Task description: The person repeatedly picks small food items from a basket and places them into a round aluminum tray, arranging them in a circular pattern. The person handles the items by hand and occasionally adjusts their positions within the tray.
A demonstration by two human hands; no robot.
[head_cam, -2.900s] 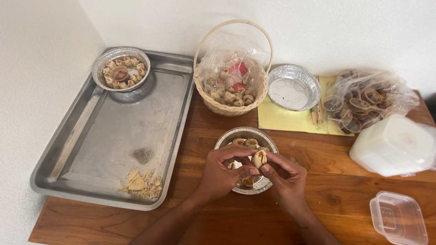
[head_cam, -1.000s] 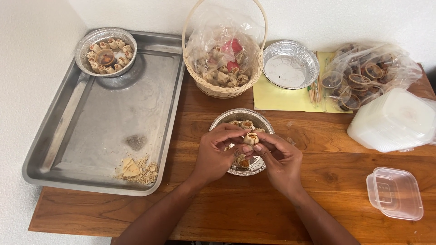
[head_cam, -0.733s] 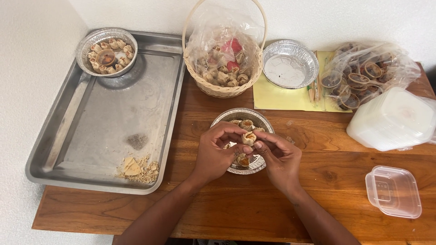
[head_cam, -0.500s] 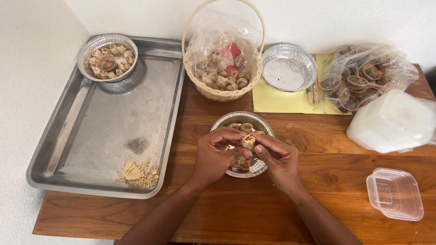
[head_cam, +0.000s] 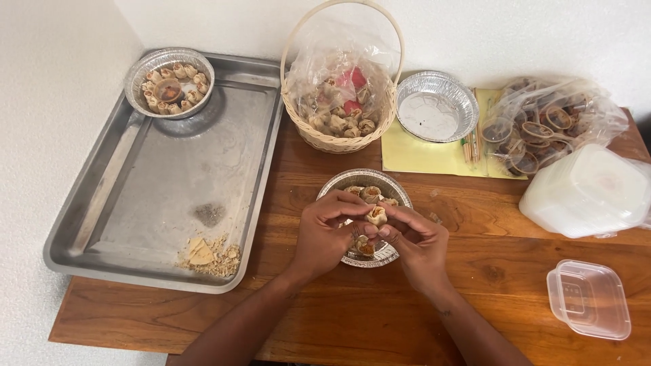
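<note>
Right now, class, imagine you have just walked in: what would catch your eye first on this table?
First, the left hand and right hand pinching a small pastry piece over a foil dish at the centre. Behind stands a wicker basket of pastries in plastic, and a big metal tray fills the left.

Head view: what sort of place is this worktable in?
Probably a small home or cottage food-packing corner, not a factory: a wooden table against a white wall, a large steel baking tray, round foil pans of small rolled pastries, and a wicker basket of more.
</note>
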